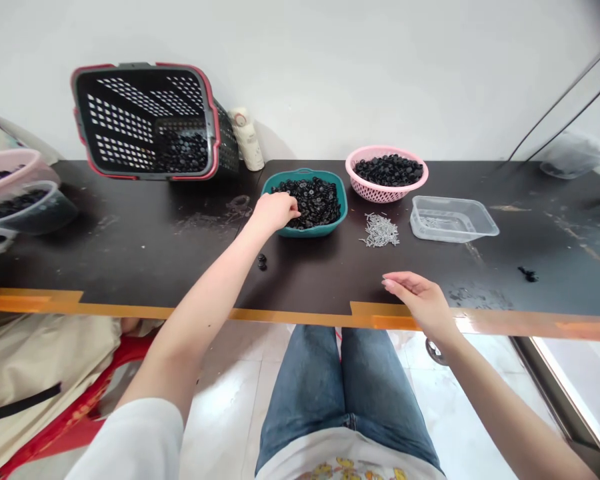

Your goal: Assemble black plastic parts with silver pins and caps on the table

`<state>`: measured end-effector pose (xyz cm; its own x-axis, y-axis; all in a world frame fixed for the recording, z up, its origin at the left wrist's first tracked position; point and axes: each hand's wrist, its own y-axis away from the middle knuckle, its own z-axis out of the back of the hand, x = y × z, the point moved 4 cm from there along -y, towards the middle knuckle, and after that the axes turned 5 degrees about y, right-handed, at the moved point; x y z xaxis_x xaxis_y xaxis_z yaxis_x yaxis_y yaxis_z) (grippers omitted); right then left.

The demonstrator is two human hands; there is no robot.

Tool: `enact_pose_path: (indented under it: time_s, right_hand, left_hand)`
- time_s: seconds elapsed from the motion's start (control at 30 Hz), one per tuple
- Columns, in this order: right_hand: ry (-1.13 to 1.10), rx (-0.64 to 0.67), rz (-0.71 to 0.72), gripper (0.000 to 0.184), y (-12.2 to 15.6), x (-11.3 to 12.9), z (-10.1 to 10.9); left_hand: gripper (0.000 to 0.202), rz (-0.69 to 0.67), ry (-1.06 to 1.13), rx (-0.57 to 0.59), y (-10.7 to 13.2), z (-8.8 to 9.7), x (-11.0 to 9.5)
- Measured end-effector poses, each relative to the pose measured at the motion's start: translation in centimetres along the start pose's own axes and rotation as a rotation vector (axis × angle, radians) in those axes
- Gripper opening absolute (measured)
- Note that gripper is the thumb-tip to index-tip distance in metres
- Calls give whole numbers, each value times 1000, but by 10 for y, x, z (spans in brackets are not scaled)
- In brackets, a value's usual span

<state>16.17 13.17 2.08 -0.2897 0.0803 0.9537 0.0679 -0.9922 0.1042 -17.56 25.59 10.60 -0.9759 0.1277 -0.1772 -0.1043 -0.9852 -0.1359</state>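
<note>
My left hand reaches over the left rim of a teal basket, its fingers pinched together just above small black round parts that fill it. Whatever lies between those fingertips is hidden. Closer to me, my right hand hovers above the table's front edge, thumb and forefinger pressed together. If a tiny piece is in that pinch, it is too small to name. Beyond this hand lies a loose pile of short silver metal pins. Two or so black parts lie on the tabletop beside my left forearm.
A pink basket of black parts stands behind the pins. Right of them is a clear plastic box with some pins. A dark crate lies on its side at the back left, beside a white can. Small black pieces lie far right.
</note>
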Motion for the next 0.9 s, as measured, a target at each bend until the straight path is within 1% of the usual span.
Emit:
enact_pose_path:
  time_s: [0.03, 0.07, 0.13, 0.2, 0.27, 0.3, 0.33, 0.4, 0.43, 0.47, 0.5, 0.53, 0.57, 0.6, 0.67, 0.73, 0.8, 0.9]
  right_hand:
    - [-16, -35, -3, 34, 3, -3, 3]
    - [-41, -67, -1, 34, 5, -5, 5]
    - [-114, -119, 7, 32, 9, -8, 4]
    - [-203, -160, 19, 31, 13, -8, 0]
    - [-279, -193, 52, 30, 20, -4, -7]
    - [-309, -200, 79, 29, 25, -1, -11]
    - [-333, -199, 109, 27, 30, 2, -16]
    - [-371, -174, 157, 25, 44, 6, -25]
    - [-382, -154, 172, 23, 51, 7, -30]
    - [-389, -127, 179, 22, 59, 8, -35]
    - [-389, -94, 185, 21, 67, 8, -41]
    - [-384, -54, 189, 20, 74, 7, -46]
    - [-377, -6, 195, 19, 82, 7, -51]
    - [-369, 44, 202, 19, 89, 6, -55]
    - [-351, 129, 226, 17, 102, 5, -61]
    - [-329, 162, 258, 16, 112, 5, -62]
    - [-305, 146, 287, 16, 118, 5, -60]
    - [-291, 91, 303, 19, 123, 6, -55]
  left_hand:
    - [15, -3, 12, -51, 3, 4, -2]
    - [17, -2, 49, -127, 8, 10, -5]
    - [19, 2, 207, -314, 23, 21, -14]
    - [15, -18, 439, -463, 49, 28, -27]
    - [9, -63, 652, -511, 83, 28, -45]
    - [9, -74, 751, -507, 103, 26, -54]
    - [11, -72, 852, -469, 123, 21, -62]
    - [15, -25, 1006, -391, 165, 6, -76]
    - [18, 20, 1088, -378, 185, -3, -81]
    - [24, 66, 1178, -397, 204, -13, -84]
    - [24, 119, 1237, -403, 221, -26, -88]
    - [19, 146, 1273, -376, 236, -39, -94]
    - [15, 147, 1310, -323, 248, -53, -101]
    - [12, 148, 1353, -252, 258, -67, -109]
    - [14, 172, 1447, -156, 273, -90, -124]
    - [17, 200, 1530, -134, 281, -103, -135]
    - [19, 191, 1548, -162, 283, -105, -142]
    - [19, 133, 1505, -181, 279, -98, -148]
